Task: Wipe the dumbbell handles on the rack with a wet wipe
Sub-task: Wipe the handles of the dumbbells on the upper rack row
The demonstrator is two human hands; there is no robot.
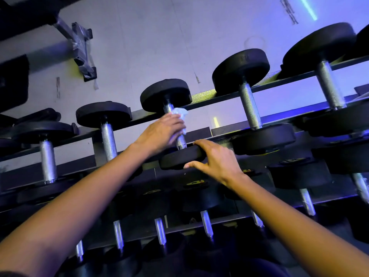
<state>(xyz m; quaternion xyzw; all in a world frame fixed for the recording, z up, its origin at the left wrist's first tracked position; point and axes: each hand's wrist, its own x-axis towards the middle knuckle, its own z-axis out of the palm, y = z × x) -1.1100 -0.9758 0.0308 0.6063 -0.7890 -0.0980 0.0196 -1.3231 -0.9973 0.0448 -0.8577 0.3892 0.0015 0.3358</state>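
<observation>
Wiping in hand: left hand (159, 130) grips wet wipe (180, 112) round dumbbell handle (181, 139), right hand (217, 158) clasps its near head (179, 159); neighbouring handle (250, 105) probably comes next.

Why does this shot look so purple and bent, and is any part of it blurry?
Head view: violet-blue light tints the wall and rack; the wide lens tilts and bows its rails; the left hand, wet wipe and dumbbell handle are sharp, the right hand on the dumbbell head too; the far-right dumbbell head is smeared.
</observation>
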